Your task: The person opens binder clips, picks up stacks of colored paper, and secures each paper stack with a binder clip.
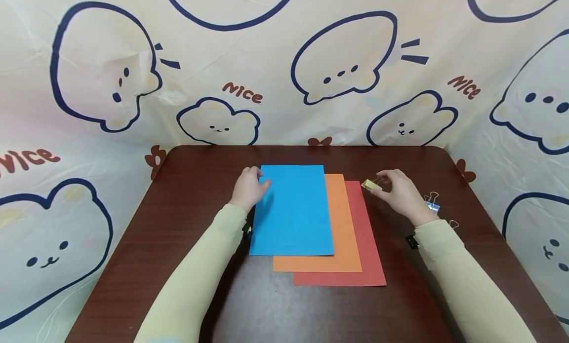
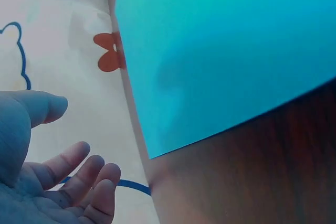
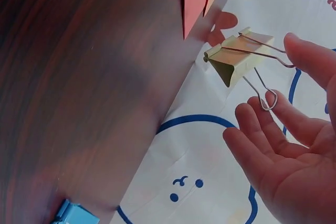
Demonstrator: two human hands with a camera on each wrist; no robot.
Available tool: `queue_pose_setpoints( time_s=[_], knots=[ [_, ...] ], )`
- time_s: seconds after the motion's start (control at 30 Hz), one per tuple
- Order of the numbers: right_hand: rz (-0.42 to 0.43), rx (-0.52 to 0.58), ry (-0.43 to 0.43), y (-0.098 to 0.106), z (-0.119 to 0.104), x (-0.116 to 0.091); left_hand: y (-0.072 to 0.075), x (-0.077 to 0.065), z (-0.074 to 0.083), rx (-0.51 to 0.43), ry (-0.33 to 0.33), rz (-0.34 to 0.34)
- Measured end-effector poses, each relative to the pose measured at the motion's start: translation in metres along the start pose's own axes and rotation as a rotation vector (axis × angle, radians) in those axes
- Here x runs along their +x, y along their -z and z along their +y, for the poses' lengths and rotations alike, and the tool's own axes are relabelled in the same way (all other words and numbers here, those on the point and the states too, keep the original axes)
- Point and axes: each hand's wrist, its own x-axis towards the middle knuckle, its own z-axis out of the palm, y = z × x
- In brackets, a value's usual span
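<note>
A yellow binder clip (image 3: 239,56) is held by its wire handles between the thumb and fingers of my right hand (image 1: 400,194), just right of the paper stack. Its jaws look closed in the right wrist view. My left hand (image 1: 249,189) is by the upper left edge of the blue sheet (image 1: 291,214), thumb apart from loosely bent fingers. In the left wrist view that hand holds nothing. Under the blue sheet, an orange sheet (image 1: 344,234) and a red sheet (image 1: 371,254) fan out to the lower right.
A blue binder clip (image 1: 432,206) lies on the dark wooden table (image 1: 195,185) behind my right wrist. Beside the right sleeve a wire loop (image 1: 453,224) shows, the rest of it hidden. A cartoon-printed cloth (image 1: 275,121) hangs around the table's back and sides.
</note>
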Motion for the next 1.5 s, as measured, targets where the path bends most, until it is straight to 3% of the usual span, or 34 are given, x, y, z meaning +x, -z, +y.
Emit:
queue_pose_setpoints(
  time_s=[0.23, 0.77, 1.5],
  knots=[
    [0.010, -0.005, 0.009, -0.005, -0.006, -0.003, -0.009, 0.016, -0.002, -0.001, 0.039, -0.037],
    [-0.003, 0.003, 0.039, -0.015, -0.014, -0.009, -0.016, 0.033, -0.011, 0.090, 0.099, -0.109],
    [0.027, -0.019, 0.091, -0.021, -0.017, -0.013, -0.021, 0.034, -0.011, 0.205, 0.023, -0.154]
  ],
)
